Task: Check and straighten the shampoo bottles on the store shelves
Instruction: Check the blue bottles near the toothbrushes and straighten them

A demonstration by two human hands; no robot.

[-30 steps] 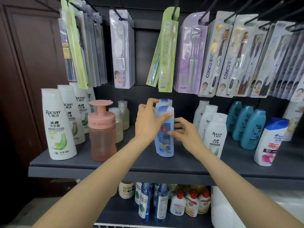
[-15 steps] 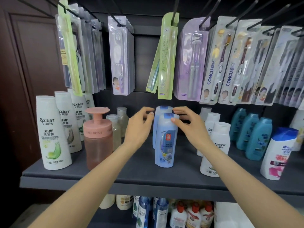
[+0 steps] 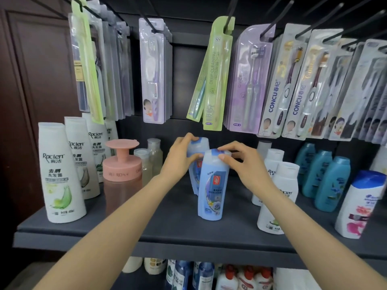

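Two pale blue shampoo bottles stand one behind the other in the middle of the dark shelf (image 3: 178, 229). The front blue bottle (image 3: 212, 191) leans slightly; my right hand (image 3: 240, 162) grips its top, thumb on the cap. My left hand (image 3: 181, 156) curls round the upper part of the rear blue bottle (image 3: 198, 147), which is partly hidden behind the front one. White Raclen bottles (image 3: 60, 174) line up at the left, and more white Raclen bottles (image 3: 280, 193) stand just right of my right hand.
A pink pump bottle (image 3: 122, 176) and small clear bottles (image 3: 155, 155) stand left of my hands. Teal bottles (image 3: 326, 178) and a white-and-blue bottle (image 3: 360, 206) are at the right. Packed toothbrushes (image 3: 215, 76) hang overhead. A lower shelf holds more bottles (image 3: 201, 275).
My left hand left the front bottle and reached back to the rear one. My right hand rose from the front bottle's side to its cap. The view tilted up.
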